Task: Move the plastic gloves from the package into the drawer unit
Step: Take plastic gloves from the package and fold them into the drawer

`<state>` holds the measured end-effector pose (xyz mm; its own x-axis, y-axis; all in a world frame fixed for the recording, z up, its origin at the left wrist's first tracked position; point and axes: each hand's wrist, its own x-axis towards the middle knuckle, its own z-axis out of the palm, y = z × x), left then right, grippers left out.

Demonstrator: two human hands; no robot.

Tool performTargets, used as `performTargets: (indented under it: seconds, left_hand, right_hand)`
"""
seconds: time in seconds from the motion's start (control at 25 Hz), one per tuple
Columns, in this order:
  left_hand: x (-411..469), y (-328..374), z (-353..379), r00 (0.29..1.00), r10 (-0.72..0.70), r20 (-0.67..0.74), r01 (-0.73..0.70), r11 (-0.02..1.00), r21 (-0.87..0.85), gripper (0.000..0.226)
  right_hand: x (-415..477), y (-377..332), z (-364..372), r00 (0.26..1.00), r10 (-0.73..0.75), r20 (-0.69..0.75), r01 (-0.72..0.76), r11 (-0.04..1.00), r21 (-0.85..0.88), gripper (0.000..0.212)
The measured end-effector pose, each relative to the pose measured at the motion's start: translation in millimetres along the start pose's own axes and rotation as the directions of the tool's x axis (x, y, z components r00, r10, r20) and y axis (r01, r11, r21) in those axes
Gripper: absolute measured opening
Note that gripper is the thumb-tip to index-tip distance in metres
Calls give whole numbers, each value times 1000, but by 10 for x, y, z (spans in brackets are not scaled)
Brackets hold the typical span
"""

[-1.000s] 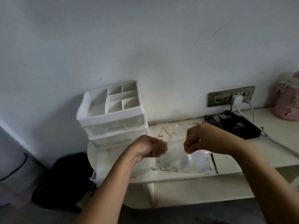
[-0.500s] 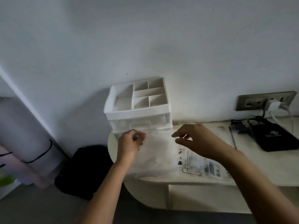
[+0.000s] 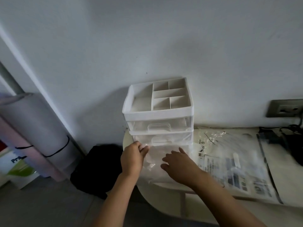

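A white drawer unit (image 3: 158,112) stands against the wall on the table's left end, its top tray divided into compartments, with two clear drawers below. Thin clear plastic gloves (image 3: 155,158) lie in a crumpled pile in front of the lower drawer. My left hand (image 3: 132,158) pinches the pile's upper left edge. My right hand (image 3: 177,163) rests on the gloves with fingers spread and fairly straight. The clear printed package (image 3: 229,163) lies flat on the table to the right of the hands.
The white table (image 3: 285,179) runs along the wall. A wall socket (image 3: 286,108) and dark cables with a black device (image 3: 293,145) are at the right. A black bag (image 3: 96,167) and a rolled mat (image 3: 37,133) are on the floor at left.
The view has swung left and closer. My left hand carried the gloves from the package over to the front of the drawer unit. My right hand let go and came down onto the pile.
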<state>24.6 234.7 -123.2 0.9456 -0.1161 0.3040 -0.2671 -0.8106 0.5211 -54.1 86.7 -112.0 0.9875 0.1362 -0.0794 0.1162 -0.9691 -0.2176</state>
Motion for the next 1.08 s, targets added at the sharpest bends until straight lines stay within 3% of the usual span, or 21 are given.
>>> performTargets:
  seconds: [0.08,0.2,0.24,0.32,0.4,0.48,0.56,0.64,0.72,0.8,1.0,1.08]
  left_hand:
    - [-37,40,-21,997,18,-74,-13,998,67,26]
    - [-151,161,-16,954,207,-216,-201,978,48,26]
    - [-185,230,-21,951,257,-170,-260,966,2,20]
    - [-209,300,34,959,274,79,-272,962,-37,11]
    - [-195,264,148,937,203,284,-225,973,48,17]
    - [-164,180,243,921,113,373,-184,970,159,21]
    - [-165,104,306,894,41,446,-159,960,230,37]
    - [-130,79,318,861,-48,507,-77,972,222,71]
    - [-59,54,314,840,-118,530,4,977,211,103]
    - [-8,28,329,816,-155,556,29,973,228,120]
    - [12,95,287,794,-169,584,-1,960,279,122]
    - [16,119,304,782,-209,587,19,949,314,119]
  right_hand:
    - [70,6,89,999,-7,46,8,1000,-23,40]
    - [132,-36,203,997,-52,55,53,998,-20,36]
    - [145,-50,219,998,-42,44,41,999,9,35]
    - [172,-47,237,1000,-16,26,14,998,67,34]
    - [196,-20,244,999,15,35,-18,996,87,35]
    - [216,3,267,991,119,56,-127,977,172,35]
    - [225,25,290,965,260,38,-259,915,310,37]
    - [220,52,276,926,378,15,-350,842,411,54]
    - [213,68,224,898,438,51,-399,758,517,74]
    - [220,75,166,889,447,98,-419,707,570,79]
    - [184,92,77,908,403,111,-380,685,622,73]
    - [72,109,-39,940,331,88,-313,727,611,65]
